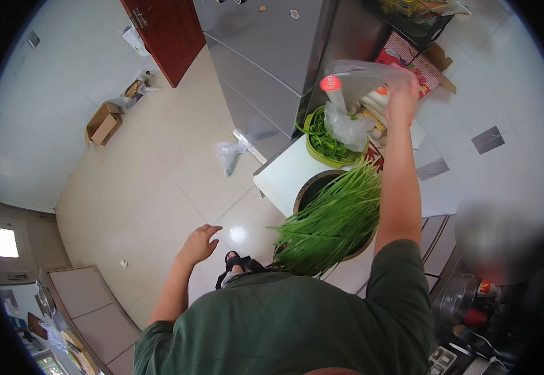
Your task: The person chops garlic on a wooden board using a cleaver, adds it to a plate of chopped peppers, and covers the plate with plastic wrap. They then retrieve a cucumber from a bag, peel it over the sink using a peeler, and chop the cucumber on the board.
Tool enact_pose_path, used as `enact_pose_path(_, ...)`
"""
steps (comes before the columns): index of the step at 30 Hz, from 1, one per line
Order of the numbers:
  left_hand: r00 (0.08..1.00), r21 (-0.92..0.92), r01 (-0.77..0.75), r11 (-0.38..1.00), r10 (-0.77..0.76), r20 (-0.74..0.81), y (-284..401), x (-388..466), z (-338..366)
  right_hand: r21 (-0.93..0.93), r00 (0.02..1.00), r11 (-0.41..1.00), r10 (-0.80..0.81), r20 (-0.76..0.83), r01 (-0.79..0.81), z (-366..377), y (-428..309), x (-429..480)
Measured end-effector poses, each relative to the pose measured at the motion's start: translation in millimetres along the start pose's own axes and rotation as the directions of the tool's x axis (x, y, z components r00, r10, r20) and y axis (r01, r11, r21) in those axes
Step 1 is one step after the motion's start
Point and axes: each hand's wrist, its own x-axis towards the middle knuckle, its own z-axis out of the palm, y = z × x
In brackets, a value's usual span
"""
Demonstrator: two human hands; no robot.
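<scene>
My right hand [402,91], blurred, is raised over the far part of the white worktop [276,180]. A thin clear plastic bag [358,69] stretches leftward from its fingers. Below the bag stand a bottle with a red cap [330,83] and a yellow-green basin [330,163] of green chili peppers [326,140]. Another crumpled plastic bag [347,126] lies partly over the peppers. Nearer me, a large bunch of long green leaves [333,220], like garlic chives, lies across a dark round pot [302,201]. My left hand [201,241] hangs empty above the floor, fingers apart.
A grey refrigerator [262,61] stands beyond the worktop, left of the basin. Dried red chilies [374,157] and pale root-like pieces [375,115] lie near my right forearm. On the tiled floor are a plastic bag [229,157] and a cardboard box [104,124]. A red-brown door [171,40] is ajar.
</scene>
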Motion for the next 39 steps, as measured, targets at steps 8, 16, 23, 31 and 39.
enact_pose_path(8, 1.000, -0.143, 0.002, 0.990, -0.003, -0.007, 28.4, 15.8, 8.2, -0.778, 0.833, 0.627, 0.448, 0.324, -0.034, -50.7, -5.1, 18.8)
enact_pose_path(16, 0.906, -0.883, 0.415, 0.218, -0.186, 0.380, 99.1, 135.7, 59.7, -0.956, 0.604, 0.280, 0.748, 0.274, 0.086, -92.7, 78.4, -150.8)
enact_pose_path(23, 0.977, -0.448, 0.192, 0.873, -0.125, 0.175, 159.3, 201.3, 95.1, -0.942, 0.721, 0.081, 0.622, 0.304, 0.327, -76.2, 46.6, -177.5)
enact_pose_path(31, 0.891, -0.568, -0.274, 0.776, -0.018, -0.454, 133.4, 146.6, 51.4, -0.624, 0.835, 0.682, 0.544, 0.085, -0.381, -80.0, -5.8, -205.6)
enact_pose_path(39, 0.901, -0.309, -0.341, 0.888, 0.215, -0.376, 89.6, -33.1, 49.7, -0.174, 0.223, 0.476, 0.665, 0.713, -0.862, 18.8, -72.9, -340.3)
